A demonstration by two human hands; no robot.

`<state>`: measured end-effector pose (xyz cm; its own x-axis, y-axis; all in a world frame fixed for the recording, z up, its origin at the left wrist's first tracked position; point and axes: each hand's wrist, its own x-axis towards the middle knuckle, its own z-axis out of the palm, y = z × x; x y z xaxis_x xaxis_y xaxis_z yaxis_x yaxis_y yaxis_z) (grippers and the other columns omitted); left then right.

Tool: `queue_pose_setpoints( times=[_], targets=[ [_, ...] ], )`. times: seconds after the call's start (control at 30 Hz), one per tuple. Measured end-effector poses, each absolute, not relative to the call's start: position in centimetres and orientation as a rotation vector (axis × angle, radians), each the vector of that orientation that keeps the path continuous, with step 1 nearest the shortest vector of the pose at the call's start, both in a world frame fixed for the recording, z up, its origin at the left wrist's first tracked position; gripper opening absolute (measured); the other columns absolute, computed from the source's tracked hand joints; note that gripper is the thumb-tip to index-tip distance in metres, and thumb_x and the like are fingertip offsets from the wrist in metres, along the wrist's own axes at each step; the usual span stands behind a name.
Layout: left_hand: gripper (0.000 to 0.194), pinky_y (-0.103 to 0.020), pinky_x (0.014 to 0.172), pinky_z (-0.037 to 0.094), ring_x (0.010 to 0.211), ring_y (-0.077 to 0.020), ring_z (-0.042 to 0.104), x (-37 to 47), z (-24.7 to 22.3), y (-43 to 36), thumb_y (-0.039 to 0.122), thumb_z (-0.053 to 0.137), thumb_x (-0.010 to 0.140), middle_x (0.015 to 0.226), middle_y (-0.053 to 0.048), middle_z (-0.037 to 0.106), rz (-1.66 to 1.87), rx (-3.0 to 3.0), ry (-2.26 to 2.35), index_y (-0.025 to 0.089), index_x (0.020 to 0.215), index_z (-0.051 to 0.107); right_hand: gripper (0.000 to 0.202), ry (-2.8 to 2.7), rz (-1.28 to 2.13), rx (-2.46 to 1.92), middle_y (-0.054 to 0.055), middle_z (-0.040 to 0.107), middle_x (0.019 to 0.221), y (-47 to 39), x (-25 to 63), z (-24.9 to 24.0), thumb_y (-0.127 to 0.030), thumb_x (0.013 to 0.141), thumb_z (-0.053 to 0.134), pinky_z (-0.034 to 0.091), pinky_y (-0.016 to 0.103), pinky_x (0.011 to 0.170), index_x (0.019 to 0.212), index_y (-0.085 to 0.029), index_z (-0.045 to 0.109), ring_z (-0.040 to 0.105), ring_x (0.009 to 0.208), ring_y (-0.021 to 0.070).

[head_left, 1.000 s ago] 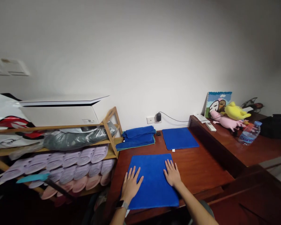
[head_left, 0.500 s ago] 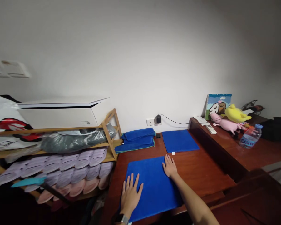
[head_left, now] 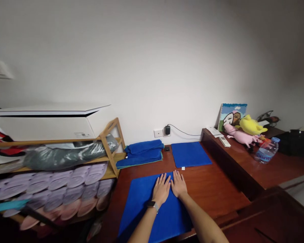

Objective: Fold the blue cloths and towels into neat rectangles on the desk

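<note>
A blue cloth [head_left: 139, 202] lies spread flat on the reddish-brown table [head_left: 212, 189]. On its upper part rests my left hand [head_left: 161, 189], palm down with fingers stretched, a watch on the wrist. Close beside it, my right hand [head_left: 178, 184] lies flat at the cloth's upper right corner, fingers extended. Neither hand holds anything. Behind them is a second flat blue cloth [head_left: 191, 154] with a small white tag. To its left sit folded blue cloths [head_left: 144, 152] near the wall.
At left, a wooden rack [head_left: 105, 145] bears a white box [head_left: 45, 126] and rows of purple and pink slippers [head_left: 74, 175]. On the right-hand surface are a bottle [head_left: 267, 151], plush toys [head_left: 252, 125], a remote [head_left: 225, 141] and a picture [head_left: 231, 116]. A charger [head_left: 167, 129] is plugged in.
My left hand has moved up and right across the cloth, from its left side to beside my right hand. My right hand has stayed near the upper right corner. The view has shifted slightly.
</note>
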<state>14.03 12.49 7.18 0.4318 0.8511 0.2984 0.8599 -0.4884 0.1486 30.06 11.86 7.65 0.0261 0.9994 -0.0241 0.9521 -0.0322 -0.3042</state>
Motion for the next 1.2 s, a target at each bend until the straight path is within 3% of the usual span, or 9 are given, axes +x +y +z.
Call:
queue_pose_setpoints(
  times=[0.1,0.23,0.4,0.5,0.6,0.83,1.1,1.2],
  targets=[
    [0.053,-0.054,0.129,0.042,0.156,-0.0277,0.052,15.1,6.2,13.7,0.038,0.034,0.112,0.167,-0.007,0.057,-0.525,-2.657,-1.578,0.033,0.159,0.058,0.070,-2.044,0.319,-2.086,0.005,0.016,0.183,12.2,30.3,6.9,-0.040,0.111,0.021,0.010,0.041,0.138,0.176,-0.014,0.020,0.013,0.171,0.0211],
    [0.054,-0.058,0.132,0.035,0.161,-0.0310,0.045,9.4,4.9,14.9,0.046,0.037,0.112,0.173,-0.006,0.050,-0.481,-2.566,-1.754,0.038,0.163,0.052,0.071,-2.025,0.302,-2.102,0.004,0.016,0.183,12.3,30.2,6.6,-0.044,0.112,0.017,0.011,0.041,0.139,0.176,-0.013,0.019,0.013,0.171,0.0206],
    [0.062,-0.057,0.134,0.030,0.164,-0.0317,0.039,-1.6,4.5,15.9,0.054,0.034,0.111,0.177,-0.010,0.042,-0.357,-2.285,-2.068,0.031,0.167,0.046,0.071,-2.055,0.342,-2.153,0.004,0.013,0.184,12.1,30.2,7.7,-0.045,0.113,0.017,0.009,0.040,0.138,0.176,-0.014,0.017,0.012,0.171,0.0199],
    [0.063,-0.056,0.134,0.030,0.163,-0.0302,0.042,-3.9,4.4,16.0,0.054,0.031,0.111,0.177,-0.010,0.042,-0.358,-2.264,-2.055,0.029,0.167,0.047,0.071,-2.083,0.383,-2.203,0.005,0.011,0.184,12.4,30.0,8.7,-0.044,0.112,0.018,0.008,0.043,0.138,0.176,-0.014,0.015,0.010,0.172,0.0203],
    [0.063,-0.058,0.134,0.030,0.162,-0.0313,0.044,-3.6,4.5,16.0,0.052,0.031,0.110,0.175,-0.013,0.045,-0.387,-2.266,-2.009,0.026,0.165,0.050,0.071,-2.092,0.391,-2.248,0.007,0.014,0.183,12.7,29.8,9.6,-0.040,0.111,0.020,0.008,0.046,0.139,0.176,-0.011,0.017,0.012,0.171,0.0220],
    [0.062,-0.058,0.136,0.027,0.163,-0.0322,0.042,-2.9,5.4,15.8,0.046,0.031,0.110,0.173,-0.014,0.049,-0.494,-2.289,-1.903,0.022,0.162,0.054,0.071,-2.136,0.292,-2.109,0.006,0.018,0.182,12.5,29.6,8.6,-0.041,0.111,0.019,0.014,0.040,0.138,0.176,-0.011,0.021,0.015,0.171,0.0208],
    [0.056,-0.052,0.134,0.034,0.162,-0.0268,0.044,11.3,4.8,14.4,0.042,0.032,0.113,0.173,-0.006,0.049,-0.593,-2.598,-1.610,0.033,0.165,0.049,0.070,-2.100,0.246,-2.097,0.006,0.019,0.182,12.7,29.6,7.5,-0.039,0.111,0.022,0.014,0.039,0.138,0.175,-0.011,0.024,0.016,0.171,0.0207],
    [0.054,-0.051,0.132,0.036,0.160,-0.0267,0.046,12.5,3.9,14.4,0.043,0.035,0.112,0.171,-0.007,0.052,-0.554,-2.606,-1.653,0.034,0.164,0.051,0.070,-2.089,0.268,-2.099,0.006,0.018,0.182,12.7,29.7,7.6,-0.040,0.112,0.021,0.012,0.038,0.138,0.175,-0.011,0.024,0.015,0.171,0.0208]
  ],
)
